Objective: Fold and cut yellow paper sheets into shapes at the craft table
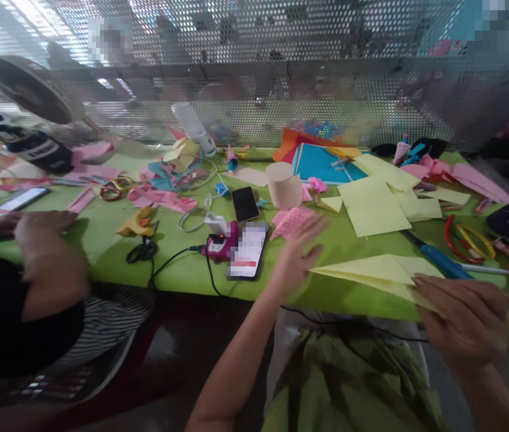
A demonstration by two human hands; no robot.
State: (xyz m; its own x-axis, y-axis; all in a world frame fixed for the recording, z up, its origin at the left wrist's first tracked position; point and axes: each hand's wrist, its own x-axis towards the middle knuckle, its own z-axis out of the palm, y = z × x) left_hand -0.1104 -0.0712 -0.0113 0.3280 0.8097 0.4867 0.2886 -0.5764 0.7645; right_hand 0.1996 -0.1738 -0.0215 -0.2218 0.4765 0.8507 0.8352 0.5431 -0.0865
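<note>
My right hand (466, 312) pinches the right end of a pale yellow folded paper (371, 270), which tapers to a point on the left. To the left of that point is my left hand (297, 255), slightly blurred, its fingers stretched out and its thumb apart, with nothing seen in it. Its fingers reach over the edge of a pink folded-paper piece (288, 221); whether they touch it I cannot tell. A phone with a lit screen (248, 252) lies left of this hand. Beyond the folded paper lie yellow paper sheets (371, 207).
A glue gun with a blue-handled tool (443, 261) beside it lies at right, near red-and-yellow-handled scissors (464, 240). A paper roll (284, 185), a dark phone (245, 204), a power strip (221, 246) and black scissors (141, 249) stand or lie leftward. Another person's arm (51, 258) rests at far left.
</note>
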